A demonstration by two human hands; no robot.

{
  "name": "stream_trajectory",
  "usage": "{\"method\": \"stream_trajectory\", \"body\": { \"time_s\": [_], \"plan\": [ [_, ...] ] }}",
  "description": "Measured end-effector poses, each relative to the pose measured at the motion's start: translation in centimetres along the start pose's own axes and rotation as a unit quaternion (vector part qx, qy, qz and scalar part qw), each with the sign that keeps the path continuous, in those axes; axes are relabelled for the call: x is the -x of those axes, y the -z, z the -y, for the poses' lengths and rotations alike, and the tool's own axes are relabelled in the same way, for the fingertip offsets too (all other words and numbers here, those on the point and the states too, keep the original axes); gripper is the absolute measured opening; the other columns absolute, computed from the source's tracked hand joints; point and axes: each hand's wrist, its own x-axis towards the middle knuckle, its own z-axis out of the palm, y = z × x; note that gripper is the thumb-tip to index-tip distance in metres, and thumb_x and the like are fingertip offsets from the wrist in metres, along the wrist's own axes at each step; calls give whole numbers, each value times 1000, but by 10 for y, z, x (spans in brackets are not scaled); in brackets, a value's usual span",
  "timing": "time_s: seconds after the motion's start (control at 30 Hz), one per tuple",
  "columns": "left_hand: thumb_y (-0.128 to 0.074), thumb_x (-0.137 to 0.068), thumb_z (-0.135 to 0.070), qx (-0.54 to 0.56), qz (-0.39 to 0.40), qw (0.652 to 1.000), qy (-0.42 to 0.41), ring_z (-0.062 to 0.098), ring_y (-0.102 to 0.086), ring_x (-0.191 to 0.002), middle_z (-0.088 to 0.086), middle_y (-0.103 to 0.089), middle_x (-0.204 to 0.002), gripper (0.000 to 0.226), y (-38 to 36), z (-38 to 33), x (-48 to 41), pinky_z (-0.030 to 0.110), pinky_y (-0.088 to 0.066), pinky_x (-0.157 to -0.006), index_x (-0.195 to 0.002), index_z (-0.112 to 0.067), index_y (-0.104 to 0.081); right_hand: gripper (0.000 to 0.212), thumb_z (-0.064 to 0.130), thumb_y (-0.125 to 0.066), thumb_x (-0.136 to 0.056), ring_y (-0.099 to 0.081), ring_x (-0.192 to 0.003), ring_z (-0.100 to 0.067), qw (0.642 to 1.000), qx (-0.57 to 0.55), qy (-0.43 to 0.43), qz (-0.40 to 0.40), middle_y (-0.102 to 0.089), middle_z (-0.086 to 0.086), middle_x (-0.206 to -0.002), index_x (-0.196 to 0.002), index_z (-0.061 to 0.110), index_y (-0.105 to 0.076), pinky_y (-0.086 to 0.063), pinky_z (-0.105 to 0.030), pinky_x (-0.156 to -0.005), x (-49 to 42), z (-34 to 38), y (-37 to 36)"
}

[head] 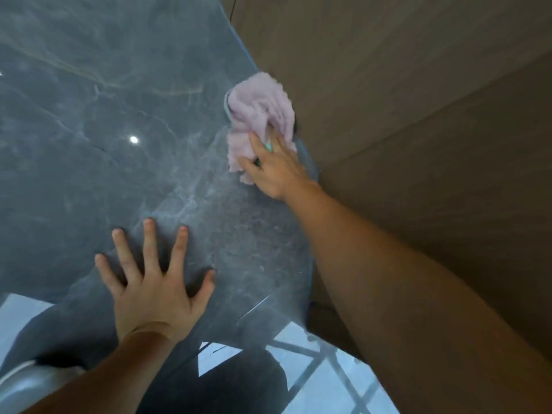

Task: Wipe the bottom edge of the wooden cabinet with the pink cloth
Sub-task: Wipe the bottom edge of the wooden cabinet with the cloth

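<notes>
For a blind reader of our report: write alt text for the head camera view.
A person's right hand presses a pink cloth against the base of a wooden cabinet where it meets a glossy dark marble floor. The left hand rests flat on the floor, fingers spread.

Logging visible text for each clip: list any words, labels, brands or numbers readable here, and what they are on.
None can be read.
pink cloth: no tag or print visible.
wooden cabinet: plain panels, no label.
dark marbled floor: only veining and reflections, no text.
</notes>
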Motion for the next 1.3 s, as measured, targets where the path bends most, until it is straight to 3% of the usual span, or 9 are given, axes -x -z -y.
{"method": "stream_trajectory", "body": {
  "time_s": [0.13,0.3,0.43,0.47,0.57,0.7,0.93,1.03,1.3],
  "plan": [
    [-35,-80,-75,-3,3,1000,7,53,-3,-151,17,-16,-167,88,0,-2,0,71,-1,-117,-155,-31,-28,82,63,-32,-92,-10,-147,-41,962,-18,-249,-112,-9,-31,-158,-154,14,-9,-5,-50,-122,105,7,-62],
    [-35,-78,-77,-15,-5,1000,6,50,1,-152,14,-13,-167,89,-8,-1,0,71,-1,-117,-155,-33,-27,97,76,-18,-83,18,-145,-44,951,-86,-295,-17,19,-34,-154,-150,17,18,16,-50,-114,187,56,-115],
    [-34,-79,-77,-10,-5,1000,12,51,0,-152,15,-13,-167,88,-8,-2,0,71,-1,-117,-155,-34,-26,92,68,-31,-89,17,-144,-48,888,-212,-407,-17,15,-34,-155,-153,12,6,16,-56,-115,104,48,-72],
    [-37,-79,-76,-3,-2,1000,13,51,0,-151,16,-13,-167,87,-5,-3,-1,71,-1,-117,-155,-33,-27,87,65,-33,-90,6,-146,-47,887,-226,-403,-21,2,-32,-158,-153,10,-8,14,-54,-116,74,46,-55],
    [-39,-80,-75,10,7,1000,1,52,-1,-151,16,-13,-167,88,2,-6,-1,71,0,-117,-155,-32,-26,70,58,-38,-89,-16,-146,-40,968,-128,-216,-11,-28,-22,-156,-145,16,-35,-7,-50,-120,-8,39,-7],
    [-37,-80,-76,3,-10,1000,-2,52,-3,-151,16,-16,-167,88,-5,-1,2,72,-2,-117,-155,-32,-25,75,53,-43,-93,12,-149,-35,995,53,37,80,11,-20,-162,-154,26,-9,-3,-46,-123,-93,32,34],
    [-39,-79,-75,-2,-16,1000,-1,52,-7,-151,15,-19,-166,88,-5,-2,1,72,-4,-116,-155,-34,-26,82,62,-37,-91,1,-149,-40,985,-43,-143,-91,-1,-29,-160,-154,16,-9,-3,-51,-121,-24,37,-12],
    [-40,-79,-75,-5,-5,1000,11,52,-5,-151,14,-16,-167,88,-1,-6,-1,71,-3,-117,-155,-35,-25,90,63,-38,-90,0,-147,-46,967,-82,-232,-64,-2,-37,-156,-153,10,-2,-2,-54,-120,75,26,-47],
    [-27,-82,-79,1,-8,1000,20,50,-3,-152,13,-14,-167,84,-2,-7,0,70,-2,-118,-154,-35,-24,80,46,-42,-95,1,-148,-38,969,-133,-203,-38,0,-30,-159,-152,4,-6,-1,-44,-122,161,3,-65]
  ]
}}
